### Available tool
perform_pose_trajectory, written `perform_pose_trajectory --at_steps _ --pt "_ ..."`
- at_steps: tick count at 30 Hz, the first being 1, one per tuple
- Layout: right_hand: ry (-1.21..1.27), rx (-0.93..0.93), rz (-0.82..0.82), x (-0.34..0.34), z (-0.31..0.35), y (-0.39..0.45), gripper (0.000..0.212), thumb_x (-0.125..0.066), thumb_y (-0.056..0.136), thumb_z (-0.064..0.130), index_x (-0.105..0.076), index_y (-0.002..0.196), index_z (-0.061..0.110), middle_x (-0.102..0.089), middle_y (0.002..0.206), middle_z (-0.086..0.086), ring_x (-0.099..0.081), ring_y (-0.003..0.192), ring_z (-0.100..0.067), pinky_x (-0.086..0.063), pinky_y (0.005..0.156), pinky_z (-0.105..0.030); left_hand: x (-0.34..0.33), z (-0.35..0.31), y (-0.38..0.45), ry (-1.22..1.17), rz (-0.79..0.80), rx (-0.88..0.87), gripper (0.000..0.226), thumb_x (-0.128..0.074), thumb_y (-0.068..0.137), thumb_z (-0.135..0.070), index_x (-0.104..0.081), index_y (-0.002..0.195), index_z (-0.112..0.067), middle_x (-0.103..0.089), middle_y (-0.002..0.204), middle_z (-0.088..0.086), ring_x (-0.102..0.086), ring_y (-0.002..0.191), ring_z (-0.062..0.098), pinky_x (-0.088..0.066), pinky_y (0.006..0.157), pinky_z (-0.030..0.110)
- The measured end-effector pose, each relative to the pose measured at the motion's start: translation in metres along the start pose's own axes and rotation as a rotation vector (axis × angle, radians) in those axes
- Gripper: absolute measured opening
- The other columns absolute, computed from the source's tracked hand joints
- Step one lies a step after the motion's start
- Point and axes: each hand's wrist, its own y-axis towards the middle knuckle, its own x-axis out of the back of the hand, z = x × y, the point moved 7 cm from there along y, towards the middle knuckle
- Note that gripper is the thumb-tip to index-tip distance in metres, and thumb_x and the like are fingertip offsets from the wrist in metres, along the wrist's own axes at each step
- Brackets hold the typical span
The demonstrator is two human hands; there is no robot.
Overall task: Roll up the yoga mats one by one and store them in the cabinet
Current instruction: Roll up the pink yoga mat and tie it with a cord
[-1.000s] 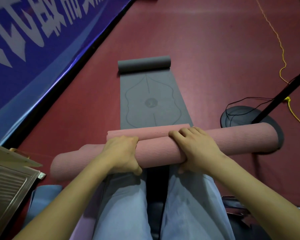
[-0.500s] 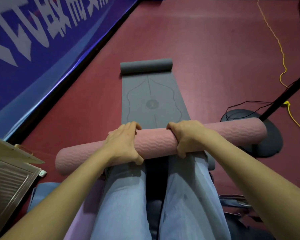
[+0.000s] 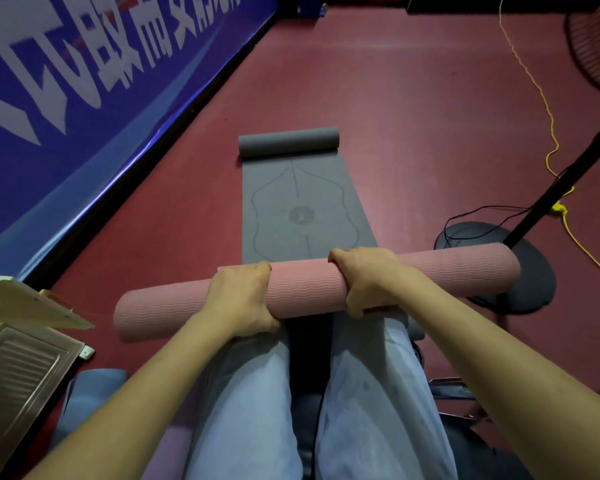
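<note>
Left hand [image 3: 241, 299] and right hand [image 3: 368, 280] both clenched, palms down.

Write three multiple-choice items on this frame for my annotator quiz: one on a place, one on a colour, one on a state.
1. Where does the grey yoga mat lie?
A. on the floor ahead of the knees
B. inside the cabinet
C. across the lap

2. What colour is the mat held by both hands?
A. green
B. pink
C. black

3. What state is the grey mat in?
A. fully rolled
B. fully flat
C. flat, with its far end rolled

Answers:
1 A: it stretches forward over the red floor.
2 B: left hand and right hand grip the pink yoga mat.
3 C: only the far end curls.
</note>
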Motion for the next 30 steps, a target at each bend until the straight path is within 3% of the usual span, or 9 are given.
perform_pose_trajectory --at_steps 5,10,14,17,22,26,30 --pt "-0.001 0.01 0.012 0.002 -0.002 -0.004 0.093 -0.082 0.045 0.032 -0.043 0.13 0.03 -0.066 0.106 0.001 -0.064 0.094 -0.027 -0.049 0.069 -0.033 -0.003 -0.004 -0.005 -0.002 -0.012 0.042 0.07 -0.073 0.046 -0.064 -0.055 0.1 -0.023 -0.07 0.1 -0.001 -0.067 0.09 0.029 -0.052 0.077 0.036" --pt "-0.03 0.008 -0.013 -0.002 -0.001 -0.017 0.084 -0.081 0.046 0.034 -0.044 0.121 0.031 -0.066 0.106 0.002 -0.065 0.093 -0.026 -0.054 0.073 -0.036 0.0 -0.013 -0.014 0.06 0.007 0.0 0.071 -0.078 0.056 -0.062 -0.055 0.108 -0.02 -0.069 0.108 0.001 -0.066 0.097 0.028 -0.048 0.082 0.036" --pt "0.023 0.025 0.052 -0.011 -0.004 -0.04 0.074 -0.078 0.048 0.031 -0.044 0.114 0.033 -0.06 0.099 0.005 -0.058 0.086 -0.025 -0.048 0.069 -0.034 0.005 -0.025 -0.032 0.049 0.102 -0.065 0.072 -0.08 0.055 -0.065 -0.055 0.106 -0.02 -0.07 0.107 0.004 -0.067 0.095 0.031 -0.044 0.072 0.035" --pt "0.038 0.038 0.083 -0.019 -0.001 -0.058 0.068 -0.074 0.049 0.035 -0.045 0.11 0.035 -0.065 0.109 0.003 -0.063 0.094 -0.025 -0.054 0.077 -0.039 0.002 -0.033 -0.048 0.023 0.208 -0.106 0.069 -0.08 0.054 -0.066 -0.05 0.098 -0.023 -0.07 0.102 0.005 -0.065 0.09 0.032 -0.04 0.067 0.034" --pt "0.025 0.053 0.188 -0.034 0.009 -0.085 0.071 -0.075 0.051 0.041 -0.046 0.116 0.034 -0.065 0.11 0.005 -0.064 0.098 -0.023 -0.056 0.079 -0.039 -0.003 -0.041 -0.072 0.0 0.334 -0.151 0.068 -0.079 0.052 -0.067 -0.046 0.094 -0.024 -0.068 0.097 0.004 -0.064 0.087 0.032 -0.048 0.072 0.036" --pt "0.011 0.086 0.252 -0.047 0.018 -0.101 0.068 -0.072 0.057 0.044 -0.042 0.116 0.033 -0.063 0.112 0.006 -0.064 0.1 -0.023 -0.054 0.08 -0.038 -0.005 -0.043 -0.088 0.012 0.375 -0.171 0.067 -0.079 0.054 -0.066 -0.048 0.098 -0.025 -0.069 0.099 0.004 -0.065 0.089 0.033 -0.043 0.07 0.034" --pt "0.002 0.08 0.16 -0.048 0.022 -0.102 0.066 -0.069 0.057 0.051 -0.041 0.115 0.033 -0.062 0.111 0.01 -0.065 0.098 -0.021 -0.05 0.075 -0.035 -0.008 -0.038 -0.084 -0.015 0.355 -0.166 0.067 -0.078 0.053 -0.064 -0.043 0.096 -0.026 -0.068 0.1 0.002 -0.065 0.091 0.032 -0.039 0.068 0.033"
